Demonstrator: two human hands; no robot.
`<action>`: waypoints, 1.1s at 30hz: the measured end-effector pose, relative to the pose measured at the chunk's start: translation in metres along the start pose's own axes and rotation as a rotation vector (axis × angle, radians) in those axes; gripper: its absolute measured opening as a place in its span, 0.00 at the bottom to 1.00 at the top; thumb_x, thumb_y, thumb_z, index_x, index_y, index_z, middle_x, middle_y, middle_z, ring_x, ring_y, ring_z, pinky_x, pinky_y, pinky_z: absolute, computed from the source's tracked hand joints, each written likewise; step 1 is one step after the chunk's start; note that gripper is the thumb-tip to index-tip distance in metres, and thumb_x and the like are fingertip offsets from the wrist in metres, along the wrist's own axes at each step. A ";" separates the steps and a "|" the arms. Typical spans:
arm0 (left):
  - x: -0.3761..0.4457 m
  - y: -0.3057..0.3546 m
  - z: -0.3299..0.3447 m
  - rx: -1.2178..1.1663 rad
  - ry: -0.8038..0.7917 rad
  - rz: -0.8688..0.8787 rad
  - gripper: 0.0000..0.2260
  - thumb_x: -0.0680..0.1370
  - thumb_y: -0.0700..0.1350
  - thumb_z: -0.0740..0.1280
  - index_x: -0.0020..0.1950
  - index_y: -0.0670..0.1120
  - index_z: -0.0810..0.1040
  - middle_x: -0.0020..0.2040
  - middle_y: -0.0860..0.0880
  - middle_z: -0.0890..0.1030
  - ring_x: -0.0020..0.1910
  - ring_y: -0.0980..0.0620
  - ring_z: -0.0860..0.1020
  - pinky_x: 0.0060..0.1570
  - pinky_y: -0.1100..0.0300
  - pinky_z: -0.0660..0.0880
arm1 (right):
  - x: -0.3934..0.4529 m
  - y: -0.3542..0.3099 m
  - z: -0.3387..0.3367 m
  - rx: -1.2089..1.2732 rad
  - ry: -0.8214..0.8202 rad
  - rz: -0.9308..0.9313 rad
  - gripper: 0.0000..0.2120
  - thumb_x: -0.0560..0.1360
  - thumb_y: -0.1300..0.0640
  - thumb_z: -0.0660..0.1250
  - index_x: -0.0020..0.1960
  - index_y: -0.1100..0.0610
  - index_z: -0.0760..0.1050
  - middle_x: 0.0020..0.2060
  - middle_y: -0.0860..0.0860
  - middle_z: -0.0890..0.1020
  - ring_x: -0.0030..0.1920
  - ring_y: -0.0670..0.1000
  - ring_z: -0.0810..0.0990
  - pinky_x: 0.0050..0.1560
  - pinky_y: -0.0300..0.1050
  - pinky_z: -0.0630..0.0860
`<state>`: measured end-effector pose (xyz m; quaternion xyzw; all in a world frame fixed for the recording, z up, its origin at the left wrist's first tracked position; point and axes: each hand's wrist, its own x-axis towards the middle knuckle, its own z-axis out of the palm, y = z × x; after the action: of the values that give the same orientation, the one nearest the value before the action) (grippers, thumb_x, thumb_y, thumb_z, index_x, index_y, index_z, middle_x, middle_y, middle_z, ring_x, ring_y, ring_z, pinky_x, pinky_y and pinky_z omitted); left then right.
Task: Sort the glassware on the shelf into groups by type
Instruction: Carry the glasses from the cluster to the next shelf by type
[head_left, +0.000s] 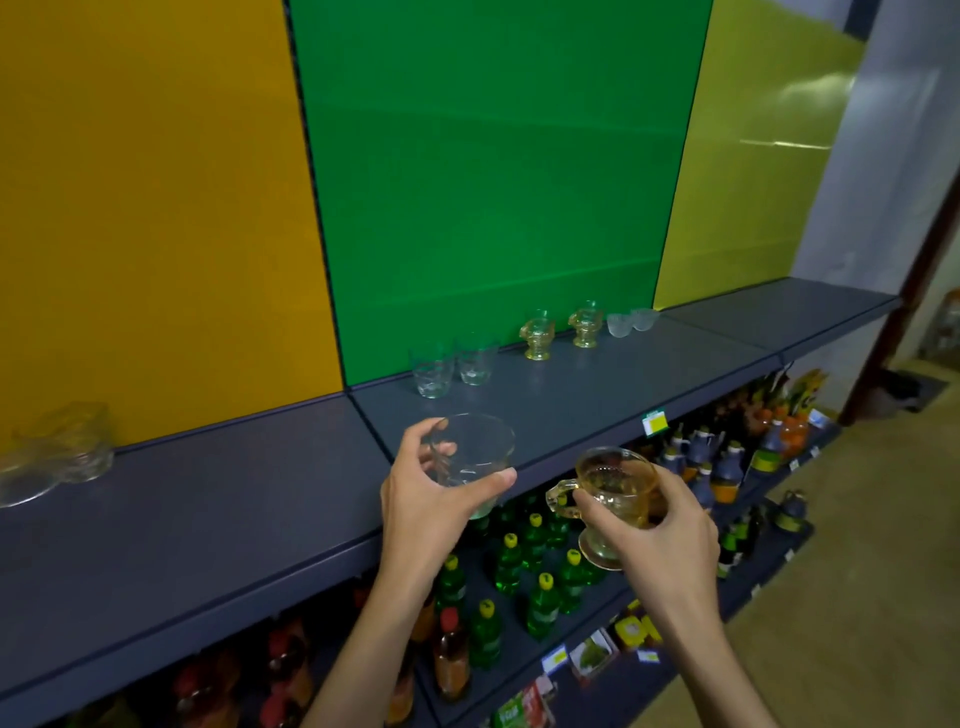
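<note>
My left hand (428, 499) grips a clear glass tumbler (475, 457) just over the front edge of the dark grey shelf (208, 509). My right hand (654, 525) holds an amber footed cup with a handle (613, 493) in front of the shelf, below its edge. On the shelf stand two clear tumblers (452, 366), two amber footed cups (561, 332) and two small frosted bowls (631, 322) against the green back panel. At the far left sit clear glass pieces (57, 452), blurred.
Below the shelf, lower shelves hold several green bottles (524, 571), dark bottles (727, 467) and red-capped bottles (285, 670). A price tag (653, 422) hangs on the shelf edge. Yellow, green and lime panels back the shelf. Tan floor lies at the right.
</note>
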<state>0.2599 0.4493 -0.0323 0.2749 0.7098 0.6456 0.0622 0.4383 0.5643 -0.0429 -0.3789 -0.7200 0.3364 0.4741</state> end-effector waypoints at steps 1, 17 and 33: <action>0.007 -0.001 0.011 0.002 -0.004 -0.007 0.37 0.57 0.56 0.85 0.62 0.61 0.73 0.53 0.58 0.81 0.53 0.67 0.76 0.49 0.67 0.72 | 0.010 0.008 -0.002 0.003 -0.001 0.000 0.20 0.62 0.39 0.79 0.49 0.44 0.78 0.46 0.41 0.82 0.48 0.46 0.80 0.52 0.50 0.77; 0.167 -0.036 0.158 0.255 0.246 -0.076 0.42 0.57 0.62 0.82 0.68 0.54 0.74 0.56 0.54 0.81 0.54 0.56 0.77 0.55 0.57 0.74 | 0.253 0.090 0.051 -0.071 -0.144 -0.147 0.23 0.61 0.36 0.78 0.50 0.43 0.77 0.46 0.41 0.81 0.48 0.46 0.78 0.49 0.46 0.73; 0.212 -0.040 0.206 0.551 0.439 -0.229 0.43 0.61 0.58 0.82 0.72 0.52 0.70 0.63 0.50 0.80 0.63 0.48 0.77 0.61 0.51 0.74 | 0.405 0.165 0.110 0.000 -0.366 -0.148 0.30 0.60 0.33 0.77 0.56 0.48 0.79 0.46 0.44 0.83 0.48 0.50 0.79 0.51 0.49 0.75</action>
<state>0.1606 0.7299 -0.0466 0.0549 0.8796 0.4626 -0.0959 0.2660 0.9808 -0.0441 -0.2575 -0.8202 0.3638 0.3588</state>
